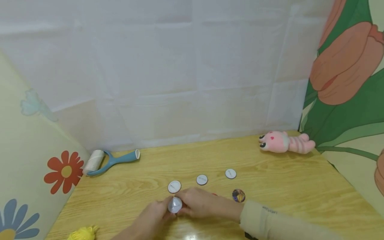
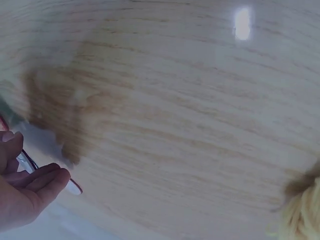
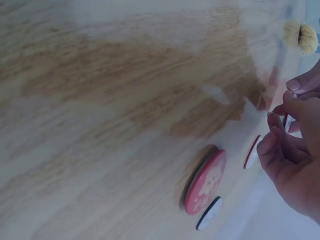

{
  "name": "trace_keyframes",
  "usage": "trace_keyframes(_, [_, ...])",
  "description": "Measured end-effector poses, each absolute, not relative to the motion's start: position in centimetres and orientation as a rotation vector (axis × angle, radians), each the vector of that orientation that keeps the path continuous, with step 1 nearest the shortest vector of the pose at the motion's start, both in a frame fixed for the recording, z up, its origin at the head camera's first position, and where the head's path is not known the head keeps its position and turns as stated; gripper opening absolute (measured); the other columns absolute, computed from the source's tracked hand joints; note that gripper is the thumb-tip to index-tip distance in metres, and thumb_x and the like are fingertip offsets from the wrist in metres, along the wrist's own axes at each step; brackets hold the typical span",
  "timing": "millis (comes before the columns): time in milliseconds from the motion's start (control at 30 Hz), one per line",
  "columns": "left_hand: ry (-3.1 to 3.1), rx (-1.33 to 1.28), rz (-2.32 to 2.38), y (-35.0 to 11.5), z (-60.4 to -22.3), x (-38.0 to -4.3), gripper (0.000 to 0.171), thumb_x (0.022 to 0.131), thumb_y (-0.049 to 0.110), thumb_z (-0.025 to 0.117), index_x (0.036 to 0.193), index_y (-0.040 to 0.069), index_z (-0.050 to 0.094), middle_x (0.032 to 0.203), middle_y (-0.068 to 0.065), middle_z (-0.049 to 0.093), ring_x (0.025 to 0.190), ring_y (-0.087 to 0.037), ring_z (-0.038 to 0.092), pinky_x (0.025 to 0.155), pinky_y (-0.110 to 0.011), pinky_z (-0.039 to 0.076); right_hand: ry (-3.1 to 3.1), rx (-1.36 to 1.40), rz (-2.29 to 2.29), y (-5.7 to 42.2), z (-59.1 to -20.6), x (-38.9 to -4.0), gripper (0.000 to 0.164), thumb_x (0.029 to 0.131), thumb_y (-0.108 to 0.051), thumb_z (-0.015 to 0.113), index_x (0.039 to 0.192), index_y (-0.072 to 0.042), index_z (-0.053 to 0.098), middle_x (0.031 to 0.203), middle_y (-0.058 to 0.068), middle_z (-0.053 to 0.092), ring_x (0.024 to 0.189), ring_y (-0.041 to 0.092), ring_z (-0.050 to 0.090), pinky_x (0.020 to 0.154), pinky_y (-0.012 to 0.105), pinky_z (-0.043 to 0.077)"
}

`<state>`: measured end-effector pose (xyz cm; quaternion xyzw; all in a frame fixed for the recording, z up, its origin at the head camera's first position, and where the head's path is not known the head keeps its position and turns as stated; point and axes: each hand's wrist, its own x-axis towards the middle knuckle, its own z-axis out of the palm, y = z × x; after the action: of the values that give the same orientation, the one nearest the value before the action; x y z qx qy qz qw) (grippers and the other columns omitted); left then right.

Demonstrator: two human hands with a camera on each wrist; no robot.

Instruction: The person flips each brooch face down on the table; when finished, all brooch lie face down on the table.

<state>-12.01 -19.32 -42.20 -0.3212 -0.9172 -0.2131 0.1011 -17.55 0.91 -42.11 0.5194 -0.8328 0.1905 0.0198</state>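
A round pin badge (image 1: 175,205), its pale pin side up, is pinched between both hands above the table. My left hand (image 1: 152,213) holds its left edge, and in the left wrist view the left fingers (image 2: 47,182) curl at a thin white-and-red rim. From the other side my right hand (image 1: 198,202) grips it with bent fingers, seen in the right wrist view too. Just beyond the hands lies another badge (image 1: 174,187), pale side up. A pink-red badge (image 3: 206,182) rests near the right hand, mostly hidden behind it in the head view.
More pale-backed badges (image 1: 202,180) lie farther right, with a dark picture badge (image 1: 238,195) near the right sleeve. A blue-handled lint roller (image 1: 115,161) is at back left, a pink plush toy (image 1: 285,142) at back right. Yellow yarn (image 1: 83,233) sits at front left.
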Motion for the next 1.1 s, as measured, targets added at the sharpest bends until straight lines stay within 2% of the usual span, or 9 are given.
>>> trace_keyframes(100, [-2.733,-0.885,-0.577,-19.2,-42.6,-11.6,0.033,0.079,0.011,0.079,0.104,0.005,0.060,0.081,-0.003,0.069,0.069,-0.015,0.065,0.055,-0.028,0.052,-2.586,1.608,0.592,0.7,-42.4,-17.4,0.022,0.091,-0.027,0.071,0.104,-0.011,0.063,0.087,-0.011,0.061,0.076,-0.007,0.051,0.070,0.006,0.042])
trace_keyframes(267, [-2.793,-0.796,-0.489,-19.1,-43.0,-11.1,0.045,0.079,0.014,0.079,0.113,-0.008,0.060,0.093,-0.017,0.070,0.075,-0.028,0.069,0.060,-0.036,0.056,-2.619,1.598,0.566,0.3,-42.8,-17.3,0.026,0.089,-0.029,0.073,0.104,-0.011,0.064,0.087,-0.010,0.062,0.076,-0.006,0.051,0.068,0.006,0.042])
trace_keyframes(467, [-2.848,-0.742,-0.367,-18.8,-43.2,-10.7,0.040,0.079,0.013,0.080,0.109,-0.005,0.060,0.104,-0.026,0.066,0.088,-0.039,0.068,0.064,-0.047,0.057,-2.684,1.590,0.536,-0.1,-42.9,-17.0,0.021,0.087,-0.027,0.075,0.100,-0.013,0.065,0.086,-0.011,0.063,0.077,-0.007,0.053,0.067,0.006,0.044])
trace_keyframes(700, [-2.870,-0.743,-0.309,-18.7,-43.2,-10.5,0.037,0.079,0.011,0.080,0.108,-0.002,0.059,0.109,-0.024,0.066,0.096,-0.038,0.067,0.063,-0.048,0.057,-2.736,1.558,0.481,-0.4,-42.9,-16.7,0.018,0.084,-0.027,0.078,0.088,-0.016,0.063,0.068,-0.016,0.051,0.060,-0.006,0.044,0.053,0.008,0.037])
trace_keyframes(933, [-2.860,-0.779,-0.333,-18.6,-42.7,-10.7,0.037,0.081,0.014,0.079,0.108,-0.003,0.059,0.106,-0.024,0.066,0.088,-0.036,0.068,0.064,-0.045,0.057,-2.764,1.556,0.545,-0.1,-42.7,-17.3,0.020,0.085,-0.029,0.077,0.085,-0.015,0.063,0.063,-0.016,0.048,0.055,-0.006,0.042,0.048,0.008,0.035])
trace_keyframes(1100, [-2.793,-0.910,-0.362,-17.3,-42.2,-11.2,0.040,0.082,0.018,0.079,0.108,-0.006,0.061,0.101,-0.018,0.067,0.082,-0.027,0.067,0.067,-0.039,0.057,-2.800,1.497,0.546,2.2,-41.6,-18.3,0.025,0.089,-0.025,0.073,0.106,-0.008,0.068,0.067,-0.013,0.058,0.059,-0.006,0.048,0.058,0.008,0.042])
